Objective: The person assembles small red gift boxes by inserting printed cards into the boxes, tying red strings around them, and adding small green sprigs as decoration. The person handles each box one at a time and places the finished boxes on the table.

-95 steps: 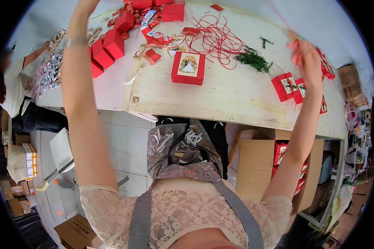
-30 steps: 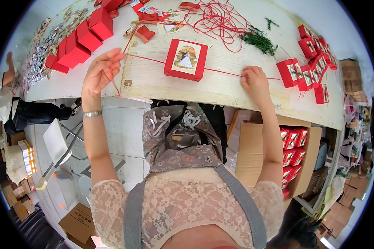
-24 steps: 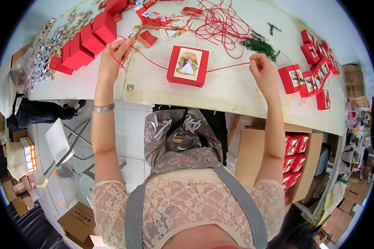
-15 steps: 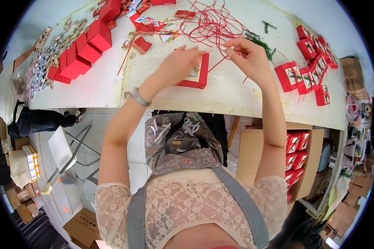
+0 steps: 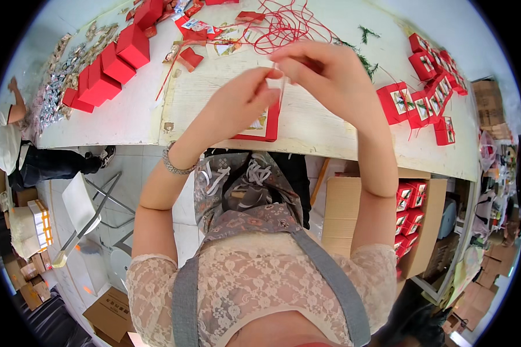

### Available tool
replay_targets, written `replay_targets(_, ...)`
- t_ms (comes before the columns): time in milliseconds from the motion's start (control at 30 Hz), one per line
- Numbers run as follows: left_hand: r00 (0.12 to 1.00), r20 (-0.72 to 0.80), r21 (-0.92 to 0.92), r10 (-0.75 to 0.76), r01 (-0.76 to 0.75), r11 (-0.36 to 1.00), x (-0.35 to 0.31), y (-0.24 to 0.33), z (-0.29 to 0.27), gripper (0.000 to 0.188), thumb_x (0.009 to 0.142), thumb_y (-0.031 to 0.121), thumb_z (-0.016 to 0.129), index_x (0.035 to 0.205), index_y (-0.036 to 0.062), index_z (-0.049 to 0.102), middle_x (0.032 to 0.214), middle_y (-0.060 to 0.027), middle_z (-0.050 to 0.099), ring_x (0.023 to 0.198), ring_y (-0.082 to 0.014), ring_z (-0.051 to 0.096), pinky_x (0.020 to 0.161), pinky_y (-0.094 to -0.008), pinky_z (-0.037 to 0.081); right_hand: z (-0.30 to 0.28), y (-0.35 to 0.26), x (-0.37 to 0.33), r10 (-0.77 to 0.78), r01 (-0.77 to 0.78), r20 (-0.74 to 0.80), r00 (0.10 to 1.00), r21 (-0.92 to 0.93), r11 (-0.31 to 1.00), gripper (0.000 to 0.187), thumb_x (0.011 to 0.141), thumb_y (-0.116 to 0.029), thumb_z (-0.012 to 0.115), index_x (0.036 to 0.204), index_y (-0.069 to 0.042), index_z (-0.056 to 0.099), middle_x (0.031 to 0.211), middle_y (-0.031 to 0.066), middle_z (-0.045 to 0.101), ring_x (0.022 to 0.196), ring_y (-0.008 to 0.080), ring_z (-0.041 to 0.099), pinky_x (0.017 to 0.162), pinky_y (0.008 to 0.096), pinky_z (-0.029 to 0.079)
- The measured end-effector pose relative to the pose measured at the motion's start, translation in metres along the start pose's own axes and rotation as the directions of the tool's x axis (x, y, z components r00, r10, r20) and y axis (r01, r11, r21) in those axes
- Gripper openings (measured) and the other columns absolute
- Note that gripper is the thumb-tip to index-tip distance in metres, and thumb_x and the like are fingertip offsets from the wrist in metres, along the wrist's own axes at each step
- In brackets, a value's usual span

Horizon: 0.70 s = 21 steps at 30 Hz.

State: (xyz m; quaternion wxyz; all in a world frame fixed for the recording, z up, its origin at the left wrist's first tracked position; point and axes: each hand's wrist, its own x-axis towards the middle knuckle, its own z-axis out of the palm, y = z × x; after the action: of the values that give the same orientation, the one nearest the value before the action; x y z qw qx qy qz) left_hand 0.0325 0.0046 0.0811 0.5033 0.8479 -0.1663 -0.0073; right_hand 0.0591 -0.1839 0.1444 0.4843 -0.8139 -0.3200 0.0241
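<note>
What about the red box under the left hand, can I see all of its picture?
No, the left hand covers most of the red box, so only a bit of its picture shows.

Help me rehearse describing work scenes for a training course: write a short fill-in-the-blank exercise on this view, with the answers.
1. The left hand and right hand partly cover a box coloured ____.
2. The silver-coloured band is worn on the person's ____ wrist.
3. The green sprigs lie nearer to the ____ hand.

Missing words: red; left; right.
</note>
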Motion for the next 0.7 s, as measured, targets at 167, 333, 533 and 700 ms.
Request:
replay_targets(167,0.994,0.100,-0.138,-0.034,0.047,0.989,0.009,0.002,-0.008,0.038,0.100,0.031,0.048,0.091,-0.0010,0.065,0.068,-0.0011,0.051,0.063,-0.0099,0.044,0.060,-0.0274,0.039,0.016,0.021,0.030,-0.077,0.144,-0.134,0.988,0.610,0.780,0.024,0.091,-0.021,0.061,0.105,-0.004,0.070,0.086,0.0099,0.069,0.078,0.0121,0.062,0.078,0.0277,0.050)
replay_targets(333,0.975,0.176,-0.348,-0.139,0.193,0.917,0.013,-0.010,-0.027,0.033,0.100,0.028,0.049,0.096,0.0009,0.069,0.076,0.0011,0.059,0.067,-0.0065,0.049,0.062,-0.0236,0.043,0.011,0.031,-0.014,-0.169,0.187,0.079,0.982,-0.416,0.890,0.015,0.083,-0.016,0.068,0.094,-0.006,0.072,0.082,0.0064,0.069,0.079,0.0203,0.063,0.076,0.0308,0.049)
replay_targets(533,0.847,0.067,0.450,0.528,-0.498,0.741,0.004,-0.016,-0.032,0.020,0.075,0.009,0.068,0.095,0.0068,0.071,0.082,-0.0010,0.065,0.070,-0.0133,0.059,0.063,-0.0260,0.050,0.004,0.051,-0.021,-0.150,0.019,0.213,0.965,0.517,0.856,0.031,0.091,-0.035,0.057,0.087,-0.006,0.069,0.084,0.0055,0.067,0.079,0.0194,0.062,0.075,0.0327,0.047)
replay_targets(700,0.640,0.025,0.611,0.768,-0.618,0.495,0.003,-0.028,-0.029,0.034,0.065,0.008,0.069,0.098,0.0088,0.071,0.090,-0.0038,0.068,0.076,-0.0201,0.064,0.063,-0.0295,0.053,0.041,0.080,0.021,0.052,-0.104,0.194,0.980,0.271,0.957,0.023,0.092,-0.025,0.059,0.095,-0.004,0.068,0.095,0.0031,0.065,0.092,0.0173,0.057,0.081,0.0311,0.044)
